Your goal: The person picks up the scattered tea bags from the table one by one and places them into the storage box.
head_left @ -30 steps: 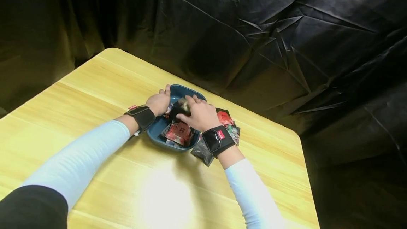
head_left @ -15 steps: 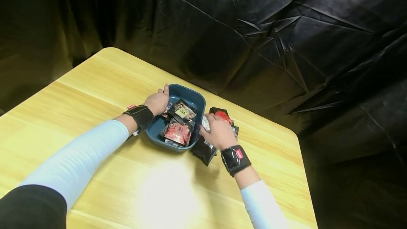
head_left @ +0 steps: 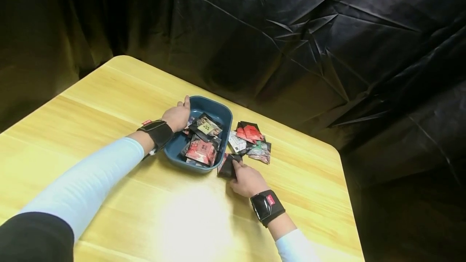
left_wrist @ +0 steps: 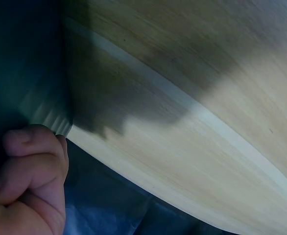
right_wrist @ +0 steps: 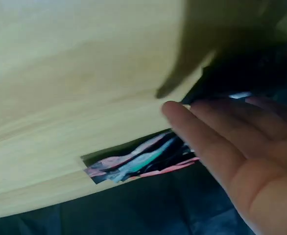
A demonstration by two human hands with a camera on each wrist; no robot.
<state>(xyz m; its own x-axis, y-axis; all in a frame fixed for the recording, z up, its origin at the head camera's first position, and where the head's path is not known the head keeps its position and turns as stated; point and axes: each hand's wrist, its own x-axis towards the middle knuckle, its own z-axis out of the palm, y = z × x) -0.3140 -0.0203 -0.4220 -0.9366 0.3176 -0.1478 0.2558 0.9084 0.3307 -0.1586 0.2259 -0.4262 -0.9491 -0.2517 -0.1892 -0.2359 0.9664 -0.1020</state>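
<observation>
My left hand (head_left: 177, 116) grips the left rim of a blue plastic basin (head_left: 225, 122); in the left wrist view its fingers (left_wrist: 33, 166) curl at the basin's wall. Inside the basin lie several small printed packets, including a red one (head_left: 201, 151) and one with a yellow-green label (head_left: 207, 127). To the basin's right, my right hand (head_left: 249, 180) pinches a black packet (head_left: 228, 167) near the near right corner, index finger on top, the grip partly hidden. A reddish packet edge shows beside it. The right wrist view catches this hand (right_wrist: 241, 152) with a dark packet (right_wrist: 251, 73) beyond the fingers.
More packets lie right of the basin: red ones (head_left: 250, 132), a white one (head_left: 237, 142) and green-and-pink ones (head_left: 260, 153). A light wooden table (head_left: 120, 104) carries everything. Black sheeting (head_left: 255, 43) hangs behind its far edge.
My right hand has left the basin and come right and nearer to me, onto the black packet, which has shifted from its earlier lie. My left hand stays on the rim.
</observation>
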